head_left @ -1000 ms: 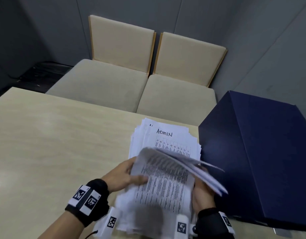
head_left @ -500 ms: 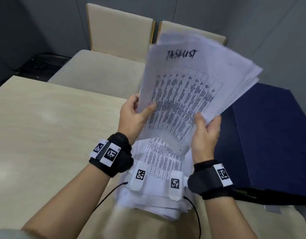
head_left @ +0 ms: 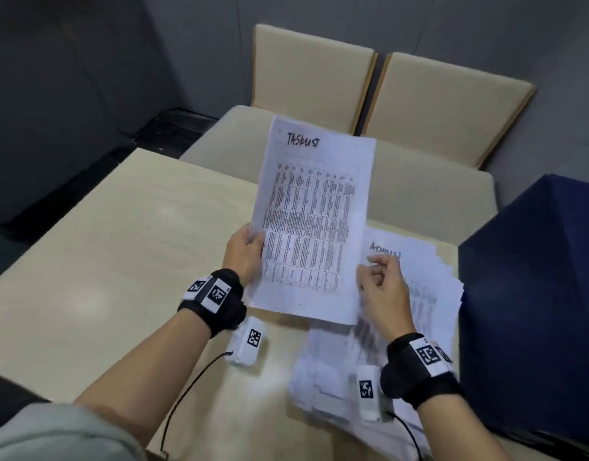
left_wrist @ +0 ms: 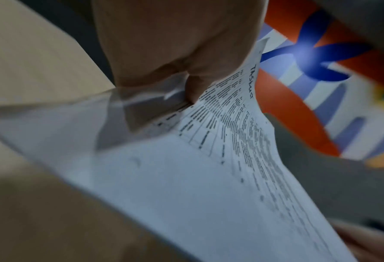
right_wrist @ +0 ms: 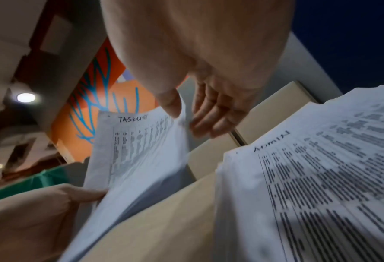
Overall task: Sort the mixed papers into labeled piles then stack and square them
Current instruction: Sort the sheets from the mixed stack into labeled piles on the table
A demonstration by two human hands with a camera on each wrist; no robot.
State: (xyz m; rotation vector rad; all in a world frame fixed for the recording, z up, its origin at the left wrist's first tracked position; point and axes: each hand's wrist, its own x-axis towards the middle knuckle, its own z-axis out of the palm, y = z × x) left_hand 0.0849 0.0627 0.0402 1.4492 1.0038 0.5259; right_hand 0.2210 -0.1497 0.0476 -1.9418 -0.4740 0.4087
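Note:
My left hand point(head_left: 244, 254) grips the left edge of a printed sheet headed TASKLIST point(head_left: 313, 211) and holds it tilted up above the table; the left wrist view shows the thumb pressed on the sheet point(left_wrist: 208, 177). My right hand point(head_left: 382, 281) hovers at the sheet's right edge with fingers loosely curled, holding nothing. In the right wrist view the thumb and fingers point(right_wrist: 208, 120) sit just off that sheet point(right_wrist: 137, 150). A fanned pile headed ADMIN point(head_left: 429, 287) lies flat to the right. An untidy heap of mixed papers point(head_left: 329, 371) lies under my right wrist.
The light wooden table point(head_left: 120, 261) stretches bare to the left. A large dark blue box point(head_left: 535, 294) stands against the papers on the right. Two beige chairs point(head_left: 319, 78) sit beyond the far edge.
The thick sheaf held up by both hands is down; only the TASKLIST paper stays in my left hand, shifted left. My right hand has let go, and the ADMIN pile shows again.

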